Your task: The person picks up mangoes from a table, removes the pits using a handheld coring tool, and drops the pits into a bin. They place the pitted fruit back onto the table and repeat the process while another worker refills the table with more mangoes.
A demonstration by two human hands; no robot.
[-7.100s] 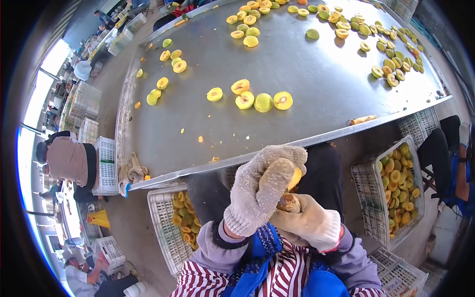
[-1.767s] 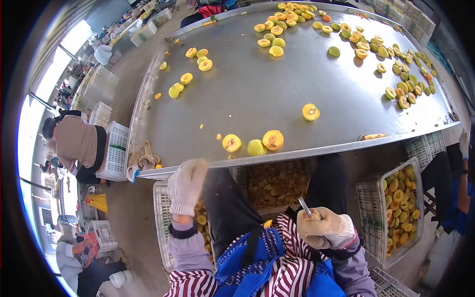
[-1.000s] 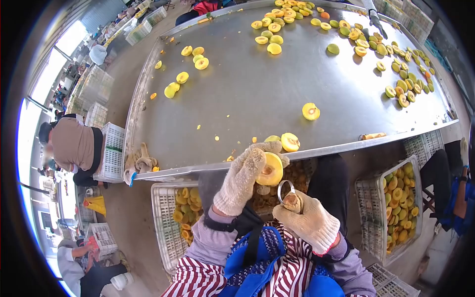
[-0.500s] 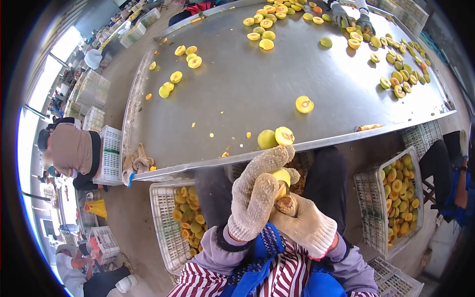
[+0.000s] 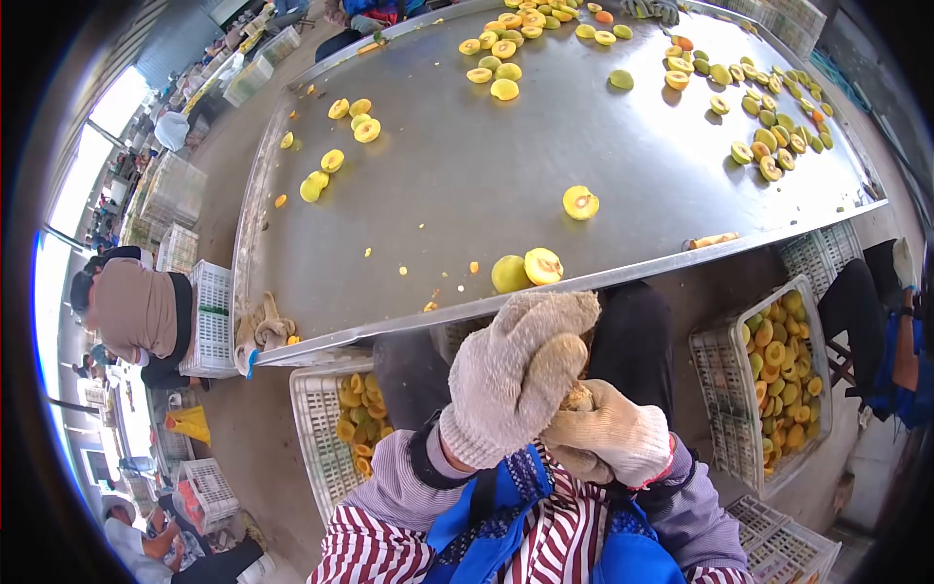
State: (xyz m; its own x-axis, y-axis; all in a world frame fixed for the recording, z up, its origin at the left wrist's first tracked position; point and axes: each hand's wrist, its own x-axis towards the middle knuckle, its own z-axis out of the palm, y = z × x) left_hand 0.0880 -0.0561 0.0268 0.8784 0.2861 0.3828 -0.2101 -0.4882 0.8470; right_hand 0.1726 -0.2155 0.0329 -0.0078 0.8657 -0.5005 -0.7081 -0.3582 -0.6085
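Bright daylight from left, white glare on metal tabletop (image 5: 671, 156), fisheye-curved edges.

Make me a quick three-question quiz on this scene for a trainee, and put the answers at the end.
1. True or false: the left hand and the right hand both wear gloves.
2. What is in the crate at the person's right? A) bottles, B) cut fruit, C) spoons.
3. How many large fruit pieces lie side by side on the table just beyond the left hand?

Key: 1. True. 2. B. 3. Two: one shows its rounded side, the other its cut face.
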